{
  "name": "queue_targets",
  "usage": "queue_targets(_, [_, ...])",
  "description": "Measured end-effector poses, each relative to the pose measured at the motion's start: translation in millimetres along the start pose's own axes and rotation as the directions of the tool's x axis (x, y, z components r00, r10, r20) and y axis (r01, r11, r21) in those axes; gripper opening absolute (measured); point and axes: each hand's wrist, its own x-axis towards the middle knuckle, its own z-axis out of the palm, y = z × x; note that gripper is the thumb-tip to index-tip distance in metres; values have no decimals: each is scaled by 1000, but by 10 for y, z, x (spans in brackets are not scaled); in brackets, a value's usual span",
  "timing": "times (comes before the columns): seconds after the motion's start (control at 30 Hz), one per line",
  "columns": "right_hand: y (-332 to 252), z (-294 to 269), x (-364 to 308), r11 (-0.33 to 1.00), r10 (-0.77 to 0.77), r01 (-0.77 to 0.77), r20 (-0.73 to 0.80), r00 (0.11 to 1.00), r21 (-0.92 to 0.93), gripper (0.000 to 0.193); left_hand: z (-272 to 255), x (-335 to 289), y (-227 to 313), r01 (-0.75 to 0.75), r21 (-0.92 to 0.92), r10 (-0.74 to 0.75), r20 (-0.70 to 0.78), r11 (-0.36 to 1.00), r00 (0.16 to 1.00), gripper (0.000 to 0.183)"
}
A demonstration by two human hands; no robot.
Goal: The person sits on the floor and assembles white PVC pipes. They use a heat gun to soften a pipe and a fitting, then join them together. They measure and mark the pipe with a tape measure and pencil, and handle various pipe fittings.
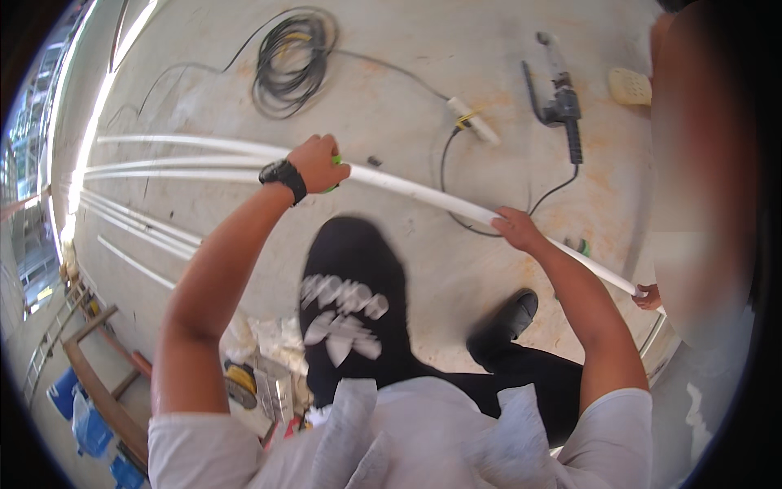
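A long white pipe [415,191] slants across in front of me, from the upper left down to the right. My left hand [316,165], with a black watch at its wrist, is closed over the pipe. Bits of a green thing [336,160] show at its fingers; its kind is hidden. Farther right, my right hand [519,228] grips the same pipe with its fingers wrapped round it. Near the pipe's right end, another person's hand [648,297] holds it.
More white pipes [155,232] lie on the concrete floor at left. Beyond the pipe are a coiled black cable [293,61], a white socket block [472,121] and a corded power tool [564,106]. A ladder [53,338] lies lower left. The other person's blurred body fills the right side.
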Motion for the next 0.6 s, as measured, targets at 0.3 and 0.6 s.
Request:
queue_targets(0.3, [10, 29, -24, 990, 76, -85, -83, 994, -111, 47, 1496, -1278, -810, 186, 17, -184, -79, 982, 980, 53])
queue_targets(0.6, [22, -28, 90, 989, 84, -96, -111, 990, -111, 43, -3, -2341, -576, 147, -453, -153, 22, 880, 988, 25])
